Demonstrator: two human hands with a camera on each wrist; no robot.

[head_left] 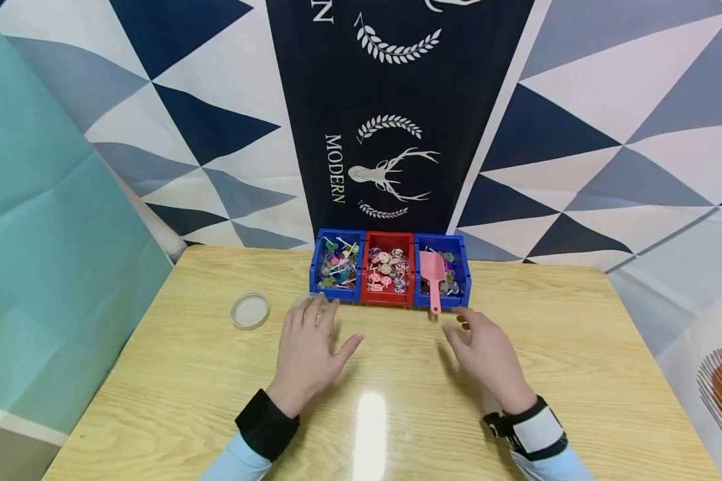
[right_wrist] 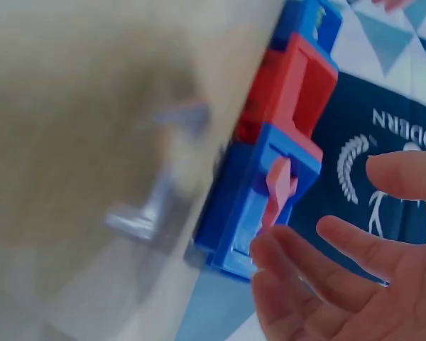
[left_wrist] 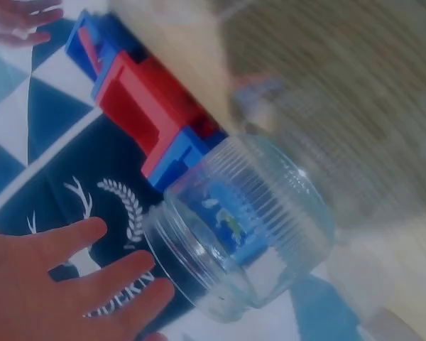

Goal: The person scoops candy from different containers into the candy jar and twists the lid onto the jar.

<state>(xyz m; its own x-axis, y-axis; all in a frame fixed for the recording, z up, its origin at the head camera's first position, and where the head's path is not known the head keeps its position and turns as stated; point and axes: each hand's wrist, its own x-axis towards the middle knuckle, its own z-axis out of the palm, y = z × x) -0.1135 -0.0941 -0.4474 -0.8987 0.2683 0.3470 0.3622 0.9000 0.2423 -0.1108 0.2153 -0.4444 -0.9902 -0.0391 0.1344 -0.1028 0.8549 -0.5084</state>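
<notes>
My left hand [head_left: 308, 347] is over the table with fingers spread, close to a clear glass jar [left_wrist: 248, 227]. In the head view that hand hides most of the jar; the left wrist view shows it ribbed, with a threaded neck and nothing gripped. To the right, my right hand [head_left: 486, 351] hovers with loosely bent fingers near the handle of a pink scoop [head_left: 433, 272]. The scoop lies on a blue bin [head_left: 468, 280] of colourful wrapped candies. Beside it stand a red bin [head_left: 390, 302] of swirl lollipops and another blue bin [head_left: 314, 267] of lollipops.
A round pale lid [head_left: 249, 311] lies on the wooden table [head_left: 216, 401], left of the left hand. Behind the bins rises a patterned cloth wall [head_left: 391, 87]. A teal panel [head_left: 42, 220] borders the table on the left.
</notes>
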